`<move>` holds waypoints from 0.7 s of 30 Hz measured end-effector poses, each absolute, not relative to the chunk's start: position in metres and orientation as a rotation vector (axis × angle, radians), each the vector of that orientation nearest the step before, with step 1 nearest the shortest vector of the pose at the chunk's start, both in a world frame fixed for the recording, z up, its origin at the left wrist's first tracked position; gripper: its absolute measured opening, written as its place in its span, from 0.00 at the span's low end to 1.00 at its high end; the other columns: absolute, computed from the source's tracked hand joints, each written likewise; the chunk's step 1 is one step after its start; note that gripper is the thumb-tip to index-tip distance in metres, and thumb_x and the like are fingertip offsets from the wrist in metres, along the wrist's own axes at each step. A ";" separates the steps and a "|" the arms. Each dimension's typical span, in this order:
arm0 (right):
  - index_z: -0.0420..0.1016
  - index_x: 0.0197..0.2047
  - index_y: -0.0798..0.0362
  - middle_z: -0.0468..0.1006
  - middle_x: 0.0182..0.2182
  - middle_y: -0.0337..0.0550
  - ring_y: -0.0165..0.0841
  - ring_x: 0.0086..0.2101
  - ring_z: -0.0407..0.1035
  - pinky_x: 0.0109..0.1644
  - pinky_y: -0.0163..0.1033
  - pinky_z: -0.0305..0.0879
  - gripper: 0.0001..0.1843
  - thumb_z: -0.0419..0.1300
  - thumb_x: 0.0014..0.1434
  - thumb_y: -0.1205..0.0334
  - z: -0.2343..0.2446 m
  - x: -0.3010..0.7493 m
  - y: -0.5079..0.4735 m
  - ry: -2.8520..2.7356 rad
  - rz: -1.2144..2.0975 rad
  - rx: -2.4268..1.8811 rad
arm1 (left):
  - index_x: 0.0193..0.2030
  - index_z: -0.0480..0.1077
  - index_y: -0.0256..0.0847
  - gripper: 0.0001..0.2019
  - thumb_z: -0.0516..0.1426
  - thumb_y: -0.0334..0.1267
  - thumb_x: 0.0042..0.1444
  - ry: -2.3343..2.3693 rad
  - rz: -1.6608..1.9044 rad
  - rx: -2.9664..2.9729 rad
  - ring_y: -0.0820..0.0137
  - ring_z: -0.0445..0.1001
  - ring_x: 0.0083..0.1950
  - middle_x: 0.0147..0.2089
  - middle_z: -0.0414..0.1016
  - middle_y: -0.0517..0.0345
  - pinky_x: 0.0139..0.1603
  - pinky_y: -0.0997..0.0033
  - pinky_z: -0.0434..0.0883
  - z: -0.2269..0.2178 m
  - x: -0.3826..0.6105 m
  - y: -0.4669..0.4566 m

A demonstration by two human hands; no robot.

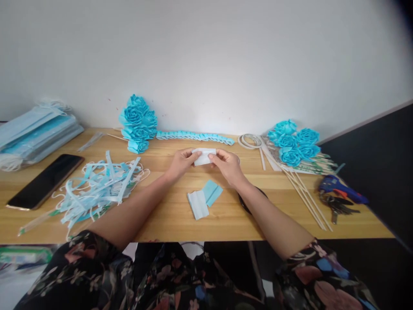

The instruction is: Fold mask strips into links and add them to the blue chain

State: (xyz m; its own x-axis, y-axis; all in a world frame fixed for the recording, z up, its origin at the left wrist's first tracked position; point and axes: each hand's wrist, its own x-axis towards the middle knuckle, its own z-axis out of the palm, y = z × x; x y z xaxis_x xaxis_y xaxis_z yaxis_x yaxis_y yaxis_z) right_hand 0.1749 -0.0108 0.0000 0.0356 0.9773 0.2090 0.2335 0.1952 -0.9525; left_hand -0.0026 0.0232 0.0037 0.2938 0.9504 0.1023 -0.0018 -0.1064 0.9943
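Observation:
Between my two hands is a small white rectangle of mask fabric (204, 157), held up over the middle of the table. My left hand (183, 162) pinches its left end, thumb on top. At the right end, my right hand (228, 164) grips it the same way. Just below on the table lie a white cut piece (198, 204) and a light blue cut piece (212, 193), partly overlapping. A row of folded blue pieces (195, 136) runs along the back, beyond my hands.
Blue fabric roses stand at back left (138, 122) and right (292, 142). Left are stacked face masks (38, 133), a phone (45, 181) and a heap of trimmed strips (100, 187). Right are a tape roll (250, 141), wooden sticks (306, 198), a blue glue gun (343, 188) and keys (335, 204).

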 end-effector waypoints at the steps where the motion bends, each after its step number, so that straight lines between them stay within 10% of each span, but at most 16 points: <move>1: 0.77 0.34 0.52 0.73 0.25 0.36 0.30 0.27 0.67 0.32 0.35 0.66 0.14 0.62 0.57 0.49 0.000 0.175 -0.011 -1.419 0.898 -1.238 | 0.22 0.69 0.38 0.22 0.64 0.57 0.45 0.960 1.054 1.423 0.76 0.60 0.23 0.20 0.65 0.63 0.25 0.75 0.58 0.004 -0.003 0.023; 11: 0.79 0.46 0.51 0.79 0.34 0.39 0.32 0.33 0.71 0.38 0.36 0.67 0.18 0.64 0.55 0.51 -0.003 0.178 -0.009 -1.509 0.920 -1.194 | 0.26 0.75 0.38 0.19 0.66 0.54 0.44 0.960 0.978 1.478 0.75 0.64 0.25 0.25 0.72 0.61 0.26 0.76 0.60 -0.001 -0.007 0.026; 21: 0.60 0.67 0.45 0.73 0.29 0.34 0.31 0.31 0.69 0.37 0.37 0.66 0.37 0.64 0.56 0.57 -0.001 0.170 -0.016 -1.690 1.118 -1.093 | 0.28 0.70 0.38 0.19 0.66 0.53 0.46 0.979 1.031 1.353 0.77 0.63 0.23 0.23 0.68 0.64 0.25 0.77 0.61 -0.006 -0.009 0.027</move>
State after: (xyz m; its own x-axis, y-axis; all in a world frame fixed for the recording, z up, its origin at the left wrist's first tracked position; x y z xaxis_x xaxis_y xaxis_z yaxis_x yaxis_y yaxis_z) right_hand 0.1702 -0.0163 -0.0010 -0.2920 0.9427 0.1617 0.2199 0.2306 -0.9479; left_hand -0.0091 0.0266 -0.0059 0.2752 0.9606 0.0393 -0.0102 -0.0380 0.9992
